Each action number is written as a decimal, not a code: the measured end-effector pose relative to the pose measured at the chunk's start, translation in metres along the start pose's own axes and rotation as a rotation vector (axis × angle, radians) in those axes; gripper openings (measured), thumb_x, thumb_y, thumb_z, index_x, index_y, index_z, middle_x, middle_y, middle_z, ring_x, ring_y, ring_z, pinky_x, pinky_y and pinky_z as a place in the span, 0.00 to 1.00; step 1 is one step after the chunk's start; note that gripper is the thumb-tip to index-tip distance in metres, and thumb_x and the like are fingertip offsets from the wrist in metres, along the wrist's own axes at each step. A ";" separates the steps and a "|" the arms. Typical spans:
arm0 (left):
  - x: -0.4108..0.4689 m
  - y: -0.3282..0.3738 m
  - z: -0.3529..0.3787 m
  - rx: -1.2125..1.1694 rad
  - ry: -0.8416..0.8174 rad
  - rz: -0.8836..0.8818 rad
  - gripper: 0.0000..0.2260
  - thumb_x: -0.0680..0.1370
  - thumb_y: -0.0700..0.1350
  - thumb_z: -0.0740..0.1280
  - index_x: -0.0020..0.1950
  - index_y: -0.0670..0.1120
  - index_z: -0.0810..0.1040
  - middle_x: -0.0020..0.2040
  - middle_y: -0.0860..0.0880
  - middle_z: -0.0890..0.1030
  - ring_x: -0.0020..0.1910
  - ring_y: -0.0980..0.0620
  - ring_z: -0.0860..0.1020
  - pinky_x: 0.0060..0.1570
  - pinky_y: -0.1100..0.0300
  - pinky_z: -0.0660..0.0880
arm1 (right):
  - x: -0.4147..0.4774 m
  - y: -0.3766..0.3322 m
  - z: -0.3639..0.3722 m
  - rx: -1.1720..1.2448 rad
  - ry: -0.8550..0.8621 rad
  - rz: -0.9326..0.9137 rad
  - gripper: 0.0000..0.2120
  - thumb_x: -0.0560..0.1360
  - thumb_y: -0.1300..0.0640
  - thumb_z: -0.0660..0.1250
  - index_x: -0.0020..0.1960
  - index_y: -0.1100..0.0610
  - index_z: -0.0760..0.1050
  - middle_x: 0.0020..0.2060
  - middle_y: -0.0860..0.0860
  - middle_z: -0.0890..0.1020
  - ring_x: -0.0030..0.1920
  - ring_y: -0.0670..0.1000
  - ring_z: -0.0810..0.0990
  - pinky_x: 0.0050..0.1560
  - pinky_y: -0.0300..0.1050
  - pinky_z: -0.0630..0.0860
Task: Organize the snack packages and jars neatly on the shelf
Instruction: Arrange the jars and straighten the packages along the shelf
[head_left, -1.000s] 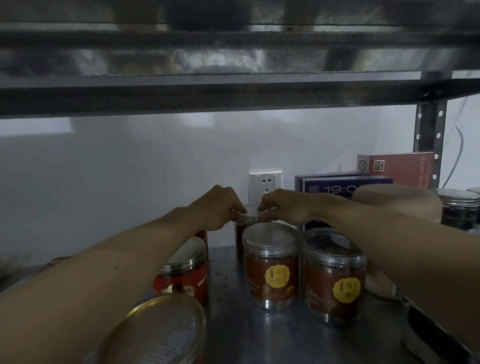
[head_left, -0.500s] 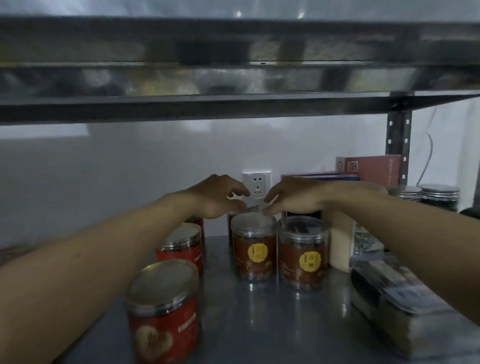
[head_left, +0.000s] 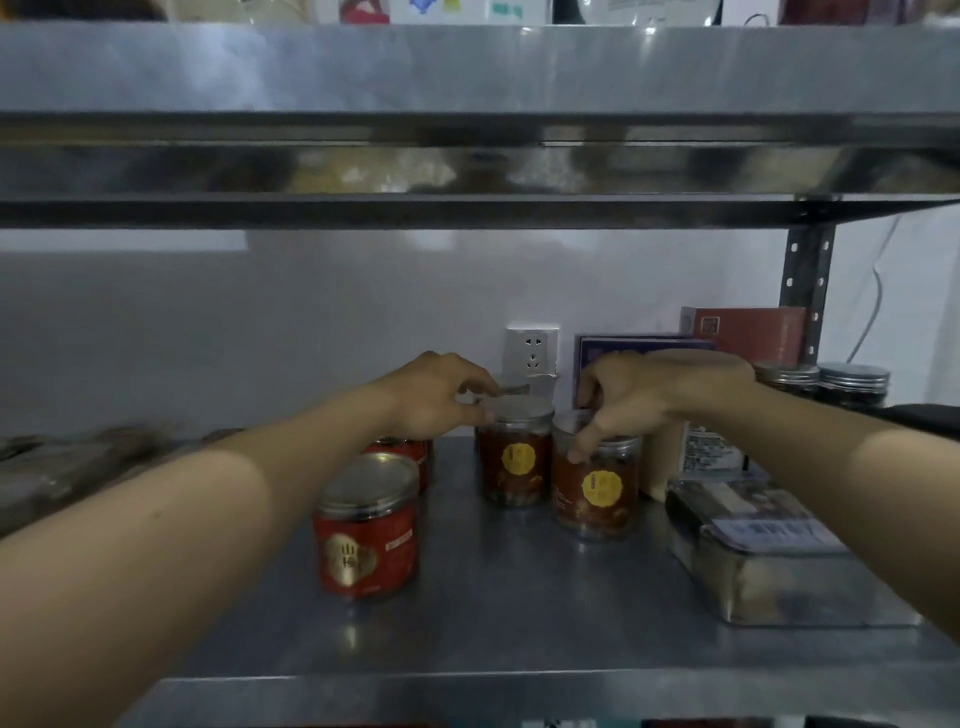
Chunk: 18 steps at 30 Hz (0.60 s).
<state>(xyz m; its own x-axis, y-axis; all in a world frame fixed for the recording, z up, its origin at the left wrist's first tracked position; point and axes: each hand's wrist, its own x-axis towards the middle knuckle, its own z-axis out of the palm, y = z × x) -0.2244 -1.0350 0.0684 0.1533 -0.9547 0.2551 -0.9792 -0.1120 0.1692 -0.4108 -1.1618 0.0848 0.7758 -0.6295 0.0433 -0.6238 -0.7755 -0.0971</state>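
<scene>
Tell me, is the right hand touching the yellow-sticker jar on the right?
Touching. The head view shows the right hand on top of the right yellow-sticker jar, with its fingers curled down over the lid onto the jar's side.

Bare forearms (head_left: 208, 519), left hand (head_left: 436, 402), right hand (head_left: 631, 402)

Grey metal shelf (head_left: 519, 629), red-label jar (head_left: 366, 530) front left, two yellow-label jars (head_left: 514, 460) (head_left: 597, 491) behind, flat packet (head_left: 769, 566) right

You face dim grey metal shelf (head_left: 519, 639); white wall (head_left: 260, 338) behind, socket (head_left: 531, 351) on it; perforated upright (head_left: 805, 280) at your right.
</scene>
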 end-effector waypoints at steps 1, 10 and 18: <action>-0.004 -0.001 0.001 -0.003 0.005 0.005 0.19 0.79 0.53 0.65 0.70 0.52 0.73 0.68 0.51 0.73 0.63 0.52 0.72 0.56 0.64 0.65 | -0.005 -0.003 0.000 0.014 -0.003 -0.006 0.32 0.63 0.40 0.77 0.60 0.52 0.71 0.54 0.48 0.76 0.52 0.49 0.75 0.39 0.39 0.70; -0.038 0.010 0.011 -0.152 0.022 0.134 0.19 0.76 0.52 0.69 0.66 0.51 0.75 0.63 0.53 0.78 0.61 0.54 0.75 0.55 0.63 0.69 | -0.035 -0.042 0.013 0.171 0.037 -0.041 0.34 0.58 0.41 0.80 0.58 0.51 0.70 0.51 0.47 0.76 0.52 0.49 0.76 0.53 0.48 0.78; -0.069 0.007 0.019 -0.296 -0.015 0.248 0.17 0.76 0.49 0.69 0.64 0.49 0.78 0.62 0.54 0.79 0.61 0.58 0.75 0.59 0.67 0.71 | -0.062 -0.064 0.027 0.276 0.132 -0.018 0.40 0.56 0.42 0.81 0.63 0.52 0.71 0.55 0.46 0.78 0.54 0.48 0.78 0.56 0.46 0.77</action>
<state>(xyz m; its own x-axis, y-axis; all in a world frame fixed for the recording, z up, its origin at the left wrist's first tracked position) -0.2443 -0.9751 0.0343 -0.0873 -0.9471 0.3090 -0.9052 0.2050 0.3724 -0.4163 -1.0720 0.0615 0.7563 -0.6304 0.1748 -0.5465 -0.7557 -0.3609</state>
